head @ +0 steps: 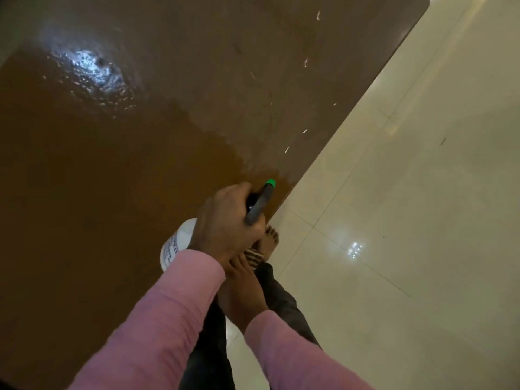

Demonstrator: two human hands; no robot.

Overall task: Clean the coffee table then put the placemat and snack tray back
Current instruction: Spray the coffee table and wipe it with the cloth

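Observation:
The brown coffee table (118, 170) fills the left and middle of the view, with wet droplets (92, 68) shining near its far left. My left hand (225, 223) grips the trigger head of a white spray bottle (180, 243), and its green nozzle (270, 182) points along the table's near right edge. Just below it, my right hand (243, 288) is partly hidden under my left wrist and holds a striped cloth (254, 257). No placemat or snack tray shows in this view.
Glossy cream floor tiles (394, 220) run along the right of the table. My bare foot (268, 239) and dark trouser leg (281, 299) stand close to the table's edge. Small pale scraps (306, 62) lie on the table near its right edge.

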